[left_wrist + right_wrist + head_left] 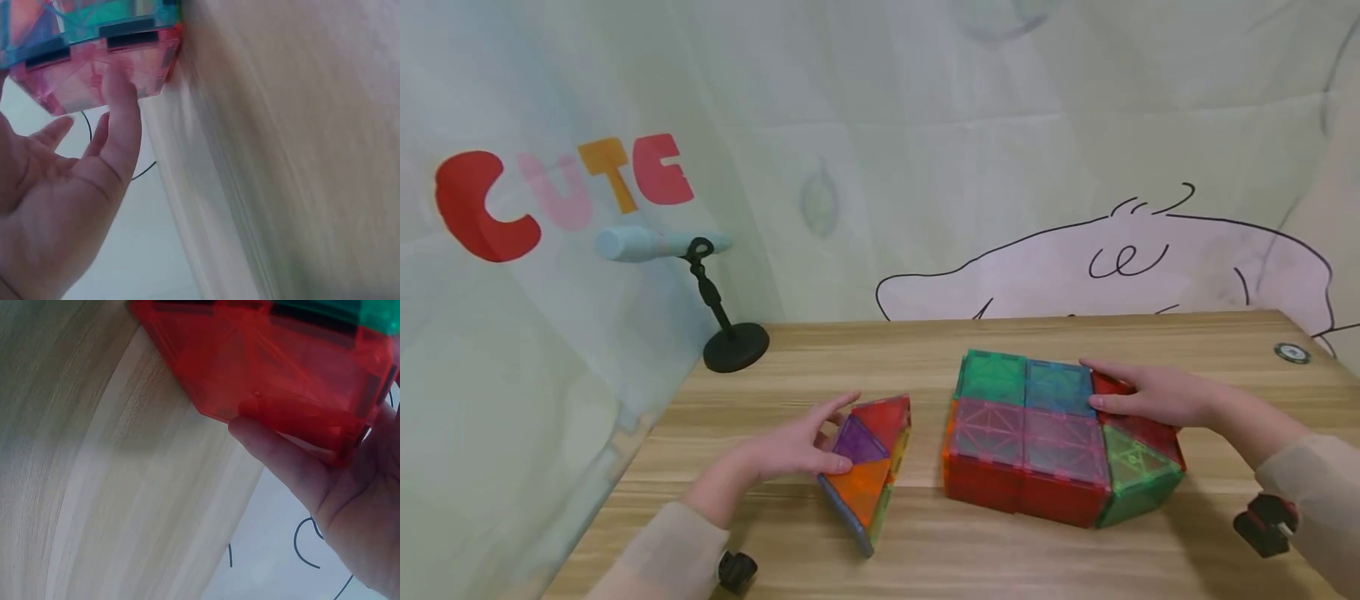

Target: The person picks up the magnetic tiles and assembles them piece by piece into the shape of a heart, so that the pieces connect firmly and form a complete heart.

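My left hand [775,446] holds a small wedge of translucent magnetic tiles [860,492] by its left side. The thumb lies on its front face, and the other fingers go behind it. Red, purple and orange triangles form that face. To the right sits a larger magnetic-tile block [992,433] with green, blue and pink squares on top and red sides. My right hand [1165,392] grips its right rear part, thumb on top by the blue and red tiles. In the right wrist view a digit touches a red tile [250,369]; the remaining fingers are mostly hidden.
A black stand [736,347] carrying a pale blue cylinder [647,242] is at the back left of the wooden table [820,358]. Near the back right corner lies a small round chip [1292,353]. A printed cloth [850,167] hangs behind the table and along its left.
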The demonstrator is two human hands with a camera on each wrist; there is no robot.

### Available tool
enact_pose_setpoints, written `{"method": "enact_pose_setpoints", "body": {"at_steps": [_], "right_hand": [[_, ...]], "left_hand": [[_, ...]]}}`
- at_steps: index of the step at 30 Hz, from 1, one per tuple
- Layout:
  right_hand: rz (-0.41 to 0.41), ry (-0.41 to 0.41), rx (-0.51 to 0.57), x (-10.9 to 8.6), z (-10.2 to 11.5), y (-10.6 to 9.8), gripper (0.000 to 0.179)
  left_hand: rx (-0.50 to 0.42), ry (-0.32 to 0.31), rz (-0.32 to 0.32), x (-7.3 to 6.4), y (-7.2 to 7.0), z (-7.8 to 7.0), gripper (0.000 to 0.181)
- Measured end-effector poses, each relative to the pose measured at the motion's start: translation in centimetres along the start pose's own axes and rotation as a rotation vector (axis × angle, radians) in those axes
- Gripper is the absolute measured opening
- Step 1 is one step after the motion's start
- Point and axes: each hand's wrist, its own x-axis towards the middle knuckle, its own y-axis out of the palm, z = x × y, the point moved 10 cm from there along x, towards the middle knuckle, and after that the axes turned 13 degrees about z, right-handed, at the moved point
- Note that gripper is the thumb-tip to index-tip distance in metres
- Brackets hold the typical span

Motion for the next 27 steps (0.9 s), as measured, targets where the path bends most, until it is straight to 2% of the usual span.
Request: {"method": "enact_pose_setpoints", "body": {"at_steps": [4,9,12,16,19,22,27], "right_hand": [[0.009,0.001,0.018,0.1,-0.2,0.1,0.076],[0.016,0.005,0.031,0.3,-0.4,0.1,0.075],[0.014,0.006,0.035,0.2,-0.4,0.1,0.076],[0.029,0.002,0.060,0.2,-0.5,0.3,0.076],[0.043,0.000,0.085,0.2,-0.6,0.4,0.075],[0.067,0.003,0.135,0.3,-0.7,0.6,0.075],[0.120,0.010,0.287,0.4,-0.5,1.4,0.075]], "left_hand": [[0.078,0.031,-0.030,0.4,0.0,-0.4,0.076],[0.048,0.103,-0.032,0.5,-0.1,-0.6,0.061],[-0.013,0.134,-0.023,0.3,0.1,-0.6,0.053],[-0.139,0.148,0.011,0.2,0.9,-0.3,0.054],[-0.162,0.147,0.044,0.3,1.7,-0.2,0.058],[-0.095,0.152,0.077,0.5,2.5,-0.4,0.063],[0.000,0.160,0.160,0.7,4.0,-1.2,0.072]]}}
